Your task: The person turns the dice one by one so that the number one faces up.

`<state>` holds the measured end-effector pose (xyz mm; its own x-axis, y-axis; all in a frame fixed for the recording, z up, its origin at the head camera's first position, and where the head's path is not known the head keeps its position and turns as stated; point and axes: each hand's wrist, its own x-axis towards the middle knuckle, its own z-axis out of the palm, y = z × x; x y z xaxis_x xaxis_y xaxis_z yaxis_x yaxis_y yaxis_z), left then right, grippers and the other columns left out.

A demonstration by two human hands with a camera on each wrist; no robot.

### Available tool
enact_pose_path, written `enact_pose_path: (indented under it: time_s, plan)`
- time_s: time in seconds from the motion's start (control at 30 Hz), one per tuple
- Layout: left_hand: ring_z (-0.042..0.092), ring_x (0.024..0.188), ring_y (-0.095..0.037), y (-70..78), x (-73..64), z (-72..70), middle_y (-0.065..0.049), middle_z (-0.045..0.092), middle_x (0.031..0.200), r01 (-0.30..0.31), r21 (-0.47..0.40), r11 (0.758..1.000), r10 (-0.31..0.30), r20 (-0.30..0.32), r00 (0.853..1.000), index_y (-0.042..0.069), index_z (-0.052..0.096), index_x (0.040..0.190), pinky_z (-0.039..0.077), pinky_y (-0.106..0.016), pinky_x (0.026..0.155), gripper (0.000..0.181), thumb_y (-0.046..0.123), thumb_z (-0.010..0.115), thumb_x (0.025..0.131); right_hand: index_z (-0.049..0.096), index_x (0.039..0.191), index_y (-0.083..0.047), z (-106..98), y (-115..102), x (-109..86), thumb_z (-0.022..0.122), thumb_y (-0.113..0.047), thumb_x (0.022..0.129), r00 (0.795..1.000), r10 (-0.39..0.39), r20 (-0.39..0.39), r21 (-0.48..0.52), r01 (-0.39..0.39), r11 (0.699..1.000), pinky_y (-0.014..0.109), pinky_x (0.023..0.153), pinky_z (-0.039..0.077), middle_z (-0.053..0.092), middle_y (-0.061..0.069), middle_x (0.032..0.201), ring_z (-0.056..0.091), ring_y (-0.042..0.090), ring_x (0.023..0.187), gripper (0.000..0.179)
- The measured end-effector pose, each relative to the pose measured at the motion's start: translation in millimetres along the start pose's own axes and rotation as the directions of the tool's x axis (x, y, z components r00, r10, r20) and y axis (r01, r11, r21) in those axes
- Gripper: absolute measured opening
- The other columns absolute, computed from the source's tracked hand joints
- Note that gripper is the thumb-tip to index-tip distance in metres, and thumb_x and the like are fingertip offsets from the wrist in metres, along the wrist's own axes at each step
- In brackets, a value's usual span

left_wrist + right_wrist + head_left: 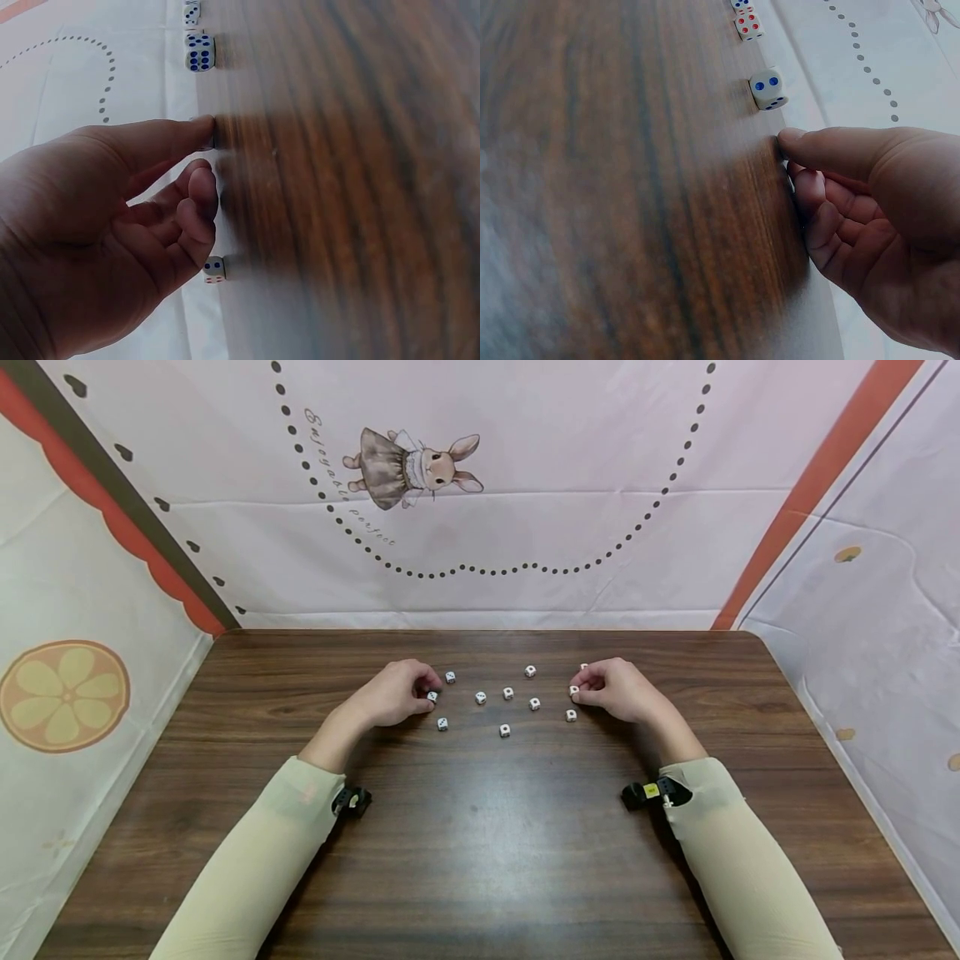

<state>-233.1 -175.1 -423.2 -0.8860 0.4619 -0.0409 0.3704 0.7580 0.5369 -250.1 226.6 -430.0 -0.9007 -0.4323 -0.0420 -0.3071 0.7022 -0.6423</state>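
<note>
My left hand (393, 693) pinches a white die (432, 697) between thumb and fingers at the left of a loose scatter of dice. One die (450, 677) lies just beyond its fingertips, another die (442, 724) nearer to me. At the right end, my right hand (619, 690) pinches a white die (573, 691), with one die (571, 715) in front and another die (584, 667) partly hidden behind the fingers. In the left wrist view the thumb mostly covers the held die; in the right wrist view it is hidden. A two-pip die (768, 88) stands beside the right thumb.
Between the hands several more white dice lie spread on the brown wooden table (480, 827), among them a die (481, 697) and a die (505, 730) closest to me. A printed cloth (525, 527) hangs behind the table's far edge.
</note>
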Motion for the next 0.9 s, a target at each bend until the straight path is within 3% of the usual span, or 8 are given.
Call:
enact_pose_path:
  time_s: [0.37,0.9]
  plan:
    - [0.063,0.090,-0.020,3.0,-0.2,-0.7,-0.001,0.069,0.092,0.008,0.006,1.000,-0.008,0.008,1.000,0.008,0.077,0.103,0.050,-0.041,0.085,0.010,0.010,0.081,0.093,0.079,0.101,-0.006,-0.1,0.3,-0.1,0.079,-0.013,0.096,1.000,-0.002,0.003,0.003,0.002,1.000,0.032,0.077,0.048,0.072,0.000,0.087,0.063,0.016,0.083,0.008]
    - [0.064,0.088,-0.019,4.6,-1.9,-1.3,-0.001,0.069,0.091,0.032,-0.034,0.999,-0.032,-0.014,0.999,0.009,0.072,0.102,0.050,-0.040,0.084,0.012,0.009,0.081,0.094,0.079,0.103,-0.005,-0.6,-0.5,-0.6,0.079,-0.012,0.097,1.000,0.013,0.005,0.000,-0.013,1.000,0.035,0.079,0.048,0.073,0.002,0.089,0.063,0.017,0.085,0.010]
